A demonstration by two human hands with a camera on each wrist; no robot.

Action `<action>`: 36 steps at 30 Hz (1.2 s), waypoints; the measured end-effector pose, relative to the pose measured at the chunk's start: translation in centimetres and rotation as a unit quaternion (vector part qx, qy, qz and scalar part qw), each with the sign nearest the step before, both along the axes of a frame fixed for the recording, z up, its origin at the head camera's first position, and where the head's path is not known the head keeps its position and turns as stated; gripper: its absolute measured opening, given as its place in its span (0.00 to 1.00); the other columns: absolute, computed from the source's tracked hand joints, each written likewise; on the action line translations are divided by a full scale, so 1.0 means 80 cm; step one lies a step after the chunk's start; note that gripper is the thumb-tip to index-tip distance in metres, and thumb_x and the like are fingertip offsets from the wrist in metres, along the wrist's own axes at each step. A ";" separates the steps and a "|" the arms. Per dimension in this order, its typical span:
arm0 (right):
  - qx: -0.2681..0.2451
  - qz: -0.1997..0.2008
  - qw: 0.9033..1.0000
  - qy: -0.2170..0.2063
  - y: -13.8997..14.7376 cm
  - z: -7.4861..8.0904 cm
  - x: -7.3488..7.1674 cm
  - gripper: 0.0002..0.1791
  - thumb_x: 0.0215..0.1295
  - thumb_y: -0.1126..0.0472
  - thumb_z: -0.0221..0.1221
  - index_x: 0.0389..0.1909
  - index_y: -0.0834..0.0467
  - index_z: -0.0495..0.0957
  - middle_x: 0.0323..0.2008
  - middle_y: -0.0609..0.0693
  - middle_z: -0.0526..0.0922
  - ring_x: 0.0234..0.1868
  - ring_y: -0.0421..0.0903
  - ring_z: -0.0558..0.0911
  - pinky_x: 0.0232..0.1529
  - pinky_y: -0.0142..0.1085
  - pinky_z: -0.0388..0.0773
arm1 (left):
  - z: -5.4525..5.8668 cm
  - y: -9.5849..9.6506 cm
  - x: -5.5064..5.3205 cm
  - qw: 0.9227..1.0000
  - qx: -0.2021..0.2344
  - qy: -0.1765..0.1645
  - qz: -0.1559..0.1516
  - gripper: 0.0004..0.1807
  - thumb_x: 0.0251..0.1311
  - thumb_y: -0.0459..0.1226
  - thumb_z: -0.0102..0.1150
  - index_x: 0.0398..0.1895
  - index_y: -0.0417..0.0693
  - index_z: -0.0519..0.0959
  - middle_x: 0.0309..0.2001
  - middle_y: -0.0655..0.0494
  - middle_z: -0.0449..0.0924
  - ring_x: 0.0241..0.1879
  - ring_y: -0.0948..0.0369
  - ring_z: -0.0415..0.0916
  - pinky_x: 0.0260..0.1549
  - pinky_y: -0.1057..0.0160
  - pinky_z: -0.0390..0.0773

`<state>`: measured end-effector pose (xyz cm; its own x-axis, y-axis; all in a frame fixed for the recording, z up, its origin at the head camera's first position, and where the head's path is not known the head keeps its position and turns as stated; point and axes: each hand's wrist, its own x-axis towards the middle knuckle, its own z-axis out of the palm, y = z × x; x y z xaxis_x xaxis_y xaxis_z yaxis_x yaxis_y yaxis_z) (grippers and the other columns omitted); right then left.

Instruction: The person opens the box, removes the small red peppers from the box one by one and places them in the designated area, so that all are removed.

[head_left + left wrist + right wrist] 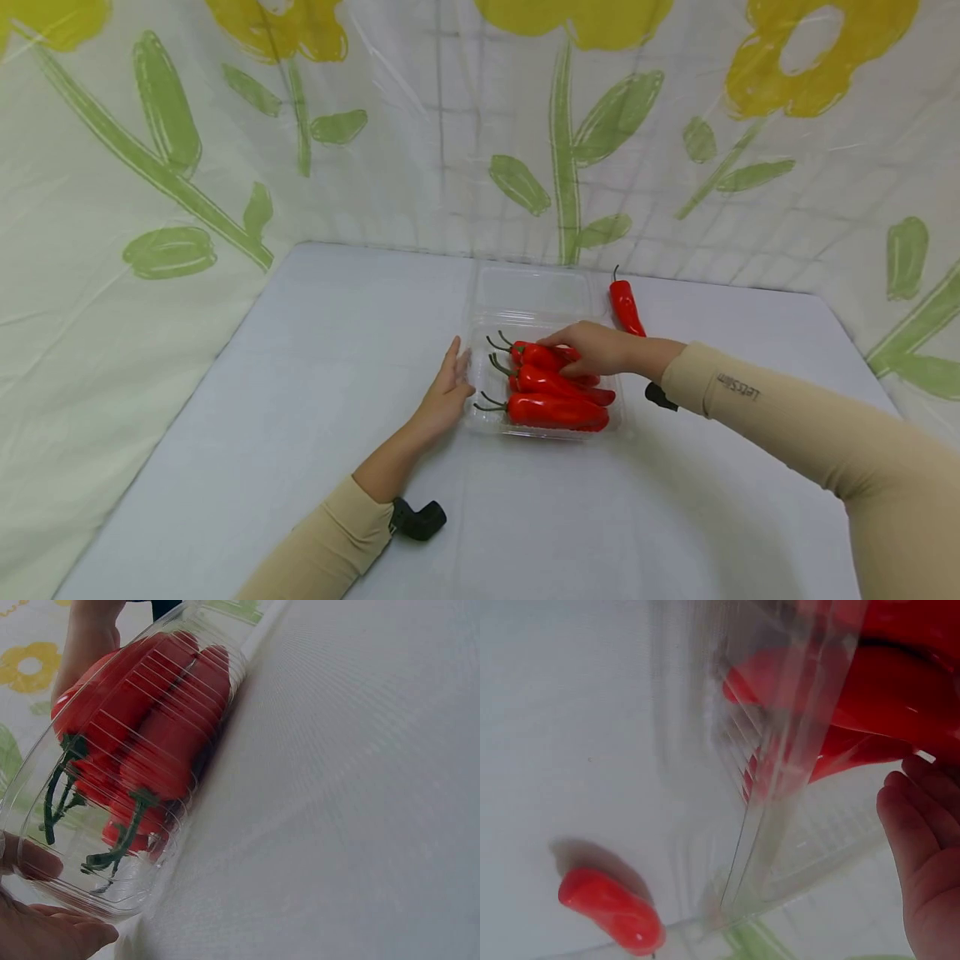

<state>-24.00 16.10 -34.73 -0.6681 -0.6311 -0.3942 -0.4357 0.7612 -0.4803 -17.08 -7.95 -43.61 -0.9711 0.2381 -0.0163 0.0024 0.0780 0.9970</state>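
Several long red peppers (pixel 558 410) with green stems lie side by side in a clear plastic clamshell container (pixel 495 431), stems toward the left. My right hand (pixel 596 348) reaches in from above and pinches a red pepper (pixel 534 357) at the far side, thumb on its near side and fingertips beyond. In the right wrist view the outer fingers (pixel 907 825) are beside the peppers. My left hand (pixel 444 398) touches the container's left end with fairly straight fingers. Seen through the plastic in the left wrist view is one finger (pixel 39 860).
The container's lid (pixel 536 290) lies folded back toward the far edge of the white table (pixel 360 333). Another red pepper (pixel 625 307) lies on the table, right of the lid, behind my right wrist. A flower-patterned curtain (pixel 450 150) hangs behind and around the table.
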 end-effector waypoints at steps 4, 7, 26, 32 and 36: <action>0.007 -0.012 1.000 -0.012 0.000 -0.001 -0.001 0.33 0.56 0.66 0.62 0.65 0.57 0.66 0.51 0.53 0.79 0.39 0.45 0.76 0.34 0.31 0.80 | 0.000 0.001 -0.001 1.000 0.003 0.000 -0.002 0.43 0.52 0.21 0.35 0.72 0.38 0.33 0.72 0.33 0.43 0.72 0.44 0.40 0.69 0.45 0.45; 0.009 -0.009 1.000 -0.003 0.002 -0.004 -0.001 0.34 0.55 0.66 0.62 0.65 0.58 0.66 0.50 0.52 0.79 0.42 0.45 0.75 0.37 0.31 0.80 | 0.001 0.002 -0.002 1.000 0.004 -0.002 -0.002 0.43 0.53 0.21 0.35 0.73 0.38 0.33 0.72 0.34 0.43 0.73 0.45 0.40 0.69 0.46 0.44; -0.031 -0.009 0.999 0.030 0.021 -0.026 -0.001 0.31 0.58 0.60 0.61 0.63 0.61 0.68 0.49 0.52 0.80 0.45 0.44 0.76 0.47 0.37 0.79 | 0.006 0.001 0.003 1.000 -0.001 0.000 -0.002 0.43 0.53 0.21 0.35 0.72 0.37 0.33 0.72 0.33 0.42 0.72 0.45 0.39 0.69 0.46 0.44; -0.059 -0.007 0.998 0.027 0.022 -0.028 -0.002 0.27 0.57 0.60 0.61 0.58 0.60 0.69 0.47 0.51 0.80 0.45 0.45 0.77 0.49 0.39 0.79 | 0.002 0.001 0.002 1.000 -0.004 0.004 -0.002 0.43 0.53 0.21 0.35 0.72 0.37 0.33 0.71 0.32 0.43 0.72 0.44 0.40 0.68 0.44 0.45; -0.092 -0.015 0.995 0.019 0.022 -0.029 -0.001 0.24 0.58 0.61 0.61 0.55 0.59 0.68 0.50 0.53 0.80 0.50 0.49 0.79 0.51 0.41 0.78 | 0.003 0.000 0.002 1.000 -0.006 -0.001 -0.002 0.42 0.54 0.22 0.35 0.73 0.38 0.33 0.72 0.34 0.42 0.73 0.45 0.40 0.69 0.46 0.45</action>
<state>-24.08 17.87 -37.01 -0.6994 -0.6706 -0.2473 -0.4354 0.6742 -0.5965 -16.90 -7.94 -43.35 -0.9702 0.2414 -0.0214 0.0006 0.0906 0.9959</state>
